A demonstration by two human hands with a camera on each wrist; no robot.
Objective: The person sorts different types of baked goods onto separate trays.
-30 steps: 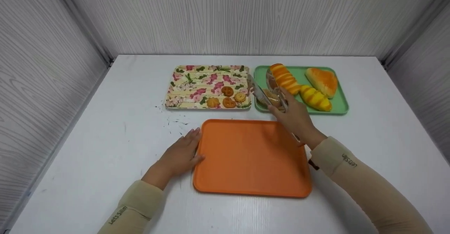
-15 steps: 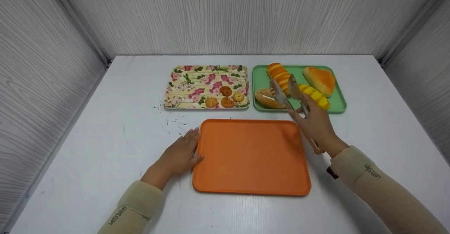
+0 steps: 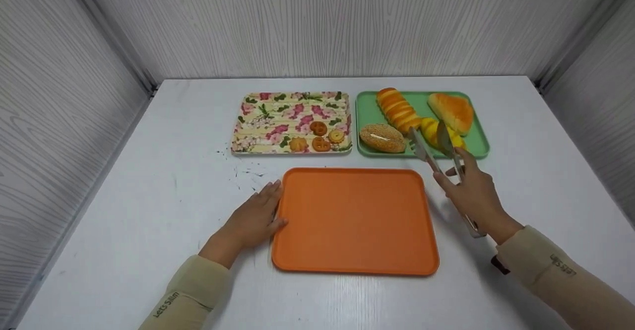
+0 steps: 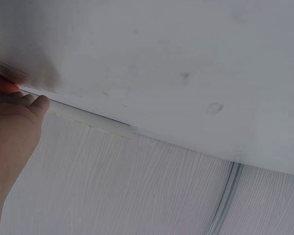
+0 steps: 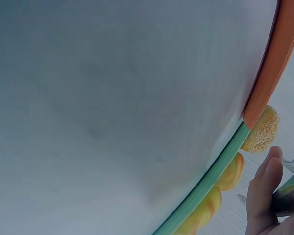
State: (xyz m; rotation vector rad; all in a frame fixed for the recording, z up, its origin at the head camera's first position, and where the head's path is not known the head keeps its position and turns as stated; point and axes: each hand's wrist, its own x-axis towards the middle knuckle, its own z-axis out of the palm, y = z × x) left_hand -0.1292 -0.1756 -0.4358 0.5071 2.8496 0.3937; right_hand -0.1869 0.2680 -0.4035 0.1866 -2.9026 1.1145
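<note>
My right hand [image 3: 474, 196] grips a pair of metal serving tongs [image 3: 430, 160], one arm ending in fork tines and the other in a flat spoon shape. Their spread tips hang over the yellow striped bread [image 3: 430, 130] at the front of the green tray [image 3: 367, 106], with nothing between them. Also on this tray are a sesame bun [image 3: 382, 138], a long striped loaf [image 3: 398, 110] and a triangular bread [image 3: 452, 112]. My left hand [image 3: 250, 218] rests along the left rim of an orange tray [image 3: 354, 221], fingers extended. In the left wrist view, its fingertips meet the orange edge [image 4: 2, 84].
A flowered tray [image 3: 278, 116] stands left of the green one, with several small cookies [image 3: 321, 144] in its front right corner. The white table [image 3: 149, 196] is enclosed by wood-grain panels [image 3: 317, 27] at the back and sides.
My right hand has carried the tongs rightward and toward me, from over the sesame bun to the yellow bread. The left hand has stayed at the orange tray.
</note>
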